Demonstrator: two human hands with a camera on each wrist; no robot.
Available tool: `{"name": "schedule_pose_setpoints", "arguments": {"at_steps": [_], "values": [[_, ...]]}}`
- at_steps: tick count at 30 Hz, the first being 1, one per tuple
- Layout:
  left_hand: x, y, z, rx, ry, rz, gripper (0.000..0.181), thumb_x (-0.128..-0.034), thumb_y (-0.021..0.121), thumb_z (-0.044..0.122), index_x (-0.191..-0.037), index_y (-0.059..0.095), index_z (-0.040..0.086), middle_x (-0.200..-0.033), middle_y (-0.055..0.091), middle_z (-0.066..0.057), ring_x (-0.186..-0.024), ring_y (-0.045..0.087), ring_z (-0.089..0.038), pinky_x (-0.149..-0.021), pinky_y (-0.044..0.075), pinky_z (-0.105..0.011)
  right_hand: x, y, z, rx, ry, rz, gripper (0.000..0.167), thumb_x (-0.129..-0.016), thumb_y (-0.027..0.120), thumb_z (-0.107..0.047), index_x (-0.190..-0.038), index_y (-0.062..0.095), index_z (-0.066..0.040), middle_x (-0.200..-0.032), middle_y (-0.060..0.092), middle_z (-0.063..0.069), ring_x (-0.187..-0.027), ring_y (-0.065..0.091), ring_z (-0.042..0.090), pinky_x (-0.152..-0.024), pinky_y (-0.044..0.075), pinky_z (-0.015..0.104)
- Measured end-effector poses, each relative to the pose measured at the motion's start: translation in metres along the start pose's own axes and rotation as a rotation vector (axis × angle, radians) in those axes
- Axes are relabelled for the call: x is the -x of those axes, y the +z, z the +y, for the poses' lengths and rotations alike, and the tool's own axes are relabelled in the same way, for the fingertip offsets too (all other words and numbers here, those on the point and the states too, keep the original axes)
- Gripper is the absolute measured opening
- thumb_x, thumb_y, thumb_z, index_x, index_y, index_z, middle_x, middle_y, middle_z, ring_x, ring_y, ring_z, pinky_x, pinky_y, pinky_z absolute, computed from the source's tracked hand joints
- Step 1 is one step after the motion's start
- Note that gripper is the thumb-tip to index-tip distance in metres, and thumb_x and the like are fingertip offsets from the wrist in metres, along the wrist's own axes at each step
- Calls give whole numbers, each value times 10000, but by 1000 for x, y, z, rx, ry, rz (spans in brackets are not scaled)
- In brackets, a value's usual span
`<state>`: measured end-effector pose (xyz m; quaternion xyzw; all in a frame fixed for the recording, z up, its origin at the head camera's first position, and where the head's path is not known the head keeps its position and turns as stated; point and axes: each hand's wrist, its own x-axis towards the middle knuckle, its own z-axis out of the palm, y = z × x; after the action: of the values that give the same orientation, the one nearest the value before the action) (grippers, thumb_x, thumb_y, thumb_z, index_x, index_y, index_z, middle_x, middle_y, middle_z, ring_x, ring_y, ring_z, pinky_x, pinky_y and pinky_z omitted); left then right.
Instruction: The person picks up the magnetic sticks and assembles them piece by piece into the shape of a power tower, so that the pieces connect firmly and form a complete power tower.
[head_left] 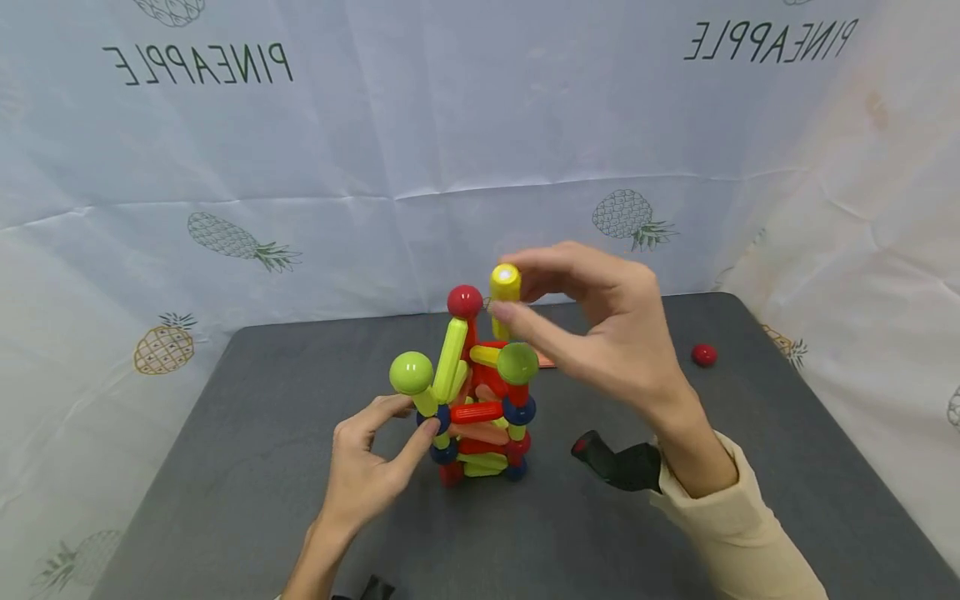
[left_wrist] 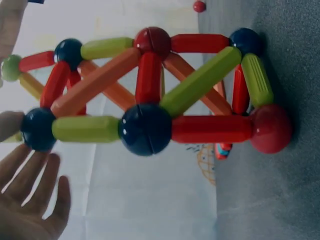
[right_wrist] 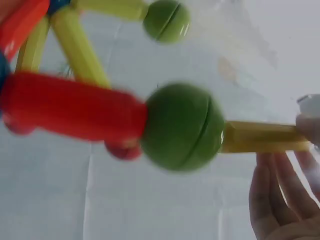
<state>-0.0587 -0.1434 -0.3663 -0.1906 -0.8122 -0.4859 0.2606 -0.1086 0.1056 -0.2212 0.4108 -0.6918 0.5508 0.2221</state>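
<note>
A tower of magnetic rods and balls stands on the grey table. My left hand (head_left: 367, 467) pinches a dark blue ball (left_wrist: 39, 129) at the tower's upper left, thumb on one side and fingers on the other. Between thumb and fingertips, my right hand (head_left: 607, 325) holds a yellow rod (head_left: 506, 287) upright. The rod's lower end meets the green ball (right_wrist: 182, 126) at the tower's top right in the right wrist view. Another green ball (head_left: 411, 372) tops the left side, and a red ball (head_left: 465, 302) tops the back.
A loose red ball (head_left: 703, 355) lies on the table (head_left: 285, 417) at the right. Under my right wrist is a black strap-like object (head_left: 618, 462) with a red tip. Behind the table hangs a pale cloth (head_left: 465, 125) printed with pineapples.
</note>
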Motion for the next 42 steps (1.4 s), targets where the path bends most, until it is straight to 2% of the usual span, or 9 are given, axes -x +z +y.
{"name": "schedule_pose_setpoints", "arguments": {"at_steps": [5,10,16,21,24,29,36,39,42], "values": [[-5,3,2,-18,116,121,376,-734,840,-60,-1079,755,65,-916,747,-76,-873,644,-103,-857,495,-173,2,16,2,19,-16,-221,291,-804,830,13,-1083,760,-30,-978,768,46,-873,686,76,-797,596,289],[-7,5,4,-42,125,150,349,-737,837,-65,-1058,755,46,-872,747,-87,-829,641,-108,-830,489,-177,8,23,9,64,74,-382,262,-826,844,-80,-1080,780,-65,-959,777,-7,-728,617,13,-629,535,228],[-7,4,5,-77,109,135,316,-751,848,-29,-1046,753,37,-881,750,-72,-841,662,-115,-828,505,-161,12,25,12,185,102,-483,259,-831,852,-140,-1080,795,-98,-908,765,-48,-686,528,-1,-576,447,194],[-7,5,5,-78,117,132,319,-749,843,-35,-1048,758,37,-874,748,-75,-838,659,-126,-829,503,-156,15,27,14,319,118,-524,253,-831,856,-172,-1075,804,-128,-936,769,-58,-796,578,33,-661,493,234],[-7,6,5,-81,122,135,316,-752,837,-38,-1047,761,45,-869,749,-78,-830,657,-128,-827,502,-154,16,30,15,417,120,-533,251,-841,852,-220,-1082,809,-165,-923,766,-86,-846,590,50,-703,499,243],[-7,7,5,-93,126,130,298,-762,830,-33,-1037,763,62,-863,748,-70,-816,650,-132,-809,502,-165,16,35,14,526,123,-536,265,-839,855,-271,-1087,812,-188,-898,763,-102,-838,565,62,-673,456,202],[-7,6,7,-102,112,118,291,-800,815,-5,-1078,771,72,-879,752,-48,-823,668,-186,-769,509,-201,15,34,11,521,123,-526,321,-817,873,-311,-1099,809,-173,-952,778,-84,-885,601,79,-720,496,221],[-7,6,8,-102,113,119,315,-788,823,-8,-1082,767,91,-886,743,-31,-821,658,-180,-762,514,-215,14,30,15,428,96,-437,294,-809,879,-305,-1060,818,-165,-951,784,-77,-897,630,68,-755,517,248],[-6,7,7,-97,104,99,360,-764,851,11,-1093,758,121,-925,737,-14,-841,642,-139,-756,516,-228,13,24,28,294,55,-236,214,-830,857,-199,-1025,819,-120,-934,795,-22,-876,667,75,-785,547,266]]}}
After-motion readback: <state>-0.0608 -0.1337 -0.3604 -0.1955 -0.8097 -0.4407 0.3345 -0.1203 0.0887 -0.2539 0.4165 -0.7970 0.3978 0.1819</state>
